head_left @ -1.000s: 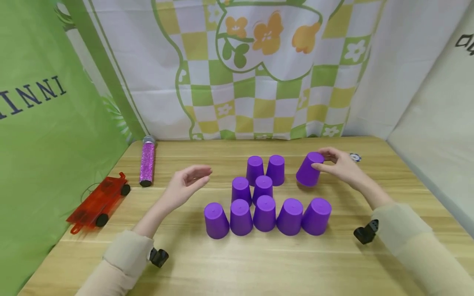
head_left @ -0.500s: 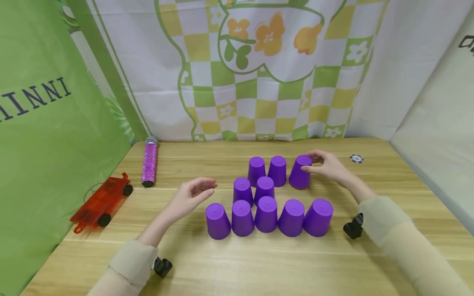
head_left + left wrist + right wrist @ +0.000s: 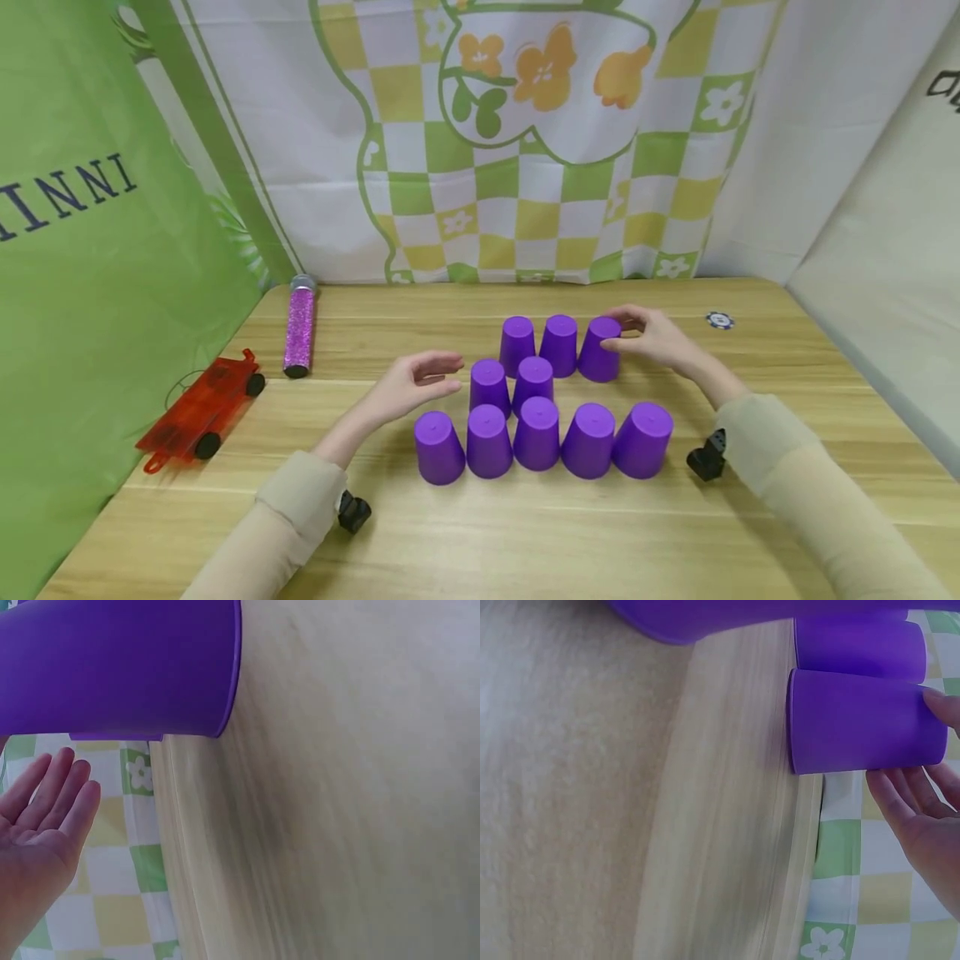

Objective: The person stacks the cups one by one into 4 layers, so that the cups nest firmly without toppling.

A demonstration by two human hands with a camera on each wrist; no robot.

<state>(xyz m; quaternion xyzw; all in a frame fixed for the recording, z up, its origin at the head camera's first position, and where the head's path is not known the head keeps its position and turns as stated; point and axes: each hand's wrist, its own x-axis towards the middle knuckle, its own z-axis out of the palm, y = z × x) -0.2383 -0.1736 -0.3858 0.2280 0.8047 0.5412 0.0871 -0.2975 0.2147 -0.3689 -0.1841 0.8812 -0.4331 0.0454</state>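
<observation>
Purple cups stand upside down on the wooden table in three rows. My right hand (image 3: 651, 340) pinches the right cup (image 3: 598, 354) of the back row between thumb and fingers, near its top. That cup stands right beside the middle back cup (image 3: 558, 346); the right wrist view shows the held cup (image 3: 866, 724) with its rim at the tabletop. Left of the middle row, my left hand (image 3: 416, 383) hovers with relaxed fingers, holding nothing, close to the left middle-row cup (image 3: 487, 387). A front-row cup (image 3: 120, 667) fills the upper left of the left wrist view.
Several purple cups make the front row, including a right-end cup (image 3: 643, 442). At left lie a red transparent toy car (image 3: 202, 408) and a glittery pink microphone (image 3: 300, 329). A poker chip (image 3: 720, 320) lies at the back right of the table (image 3: 510, 542). Curtains surround it.
My right hand has brought the tilted cup leftward and set it beside the two back-row cups. My left hand has moved right, toward the middle row.
</observation>
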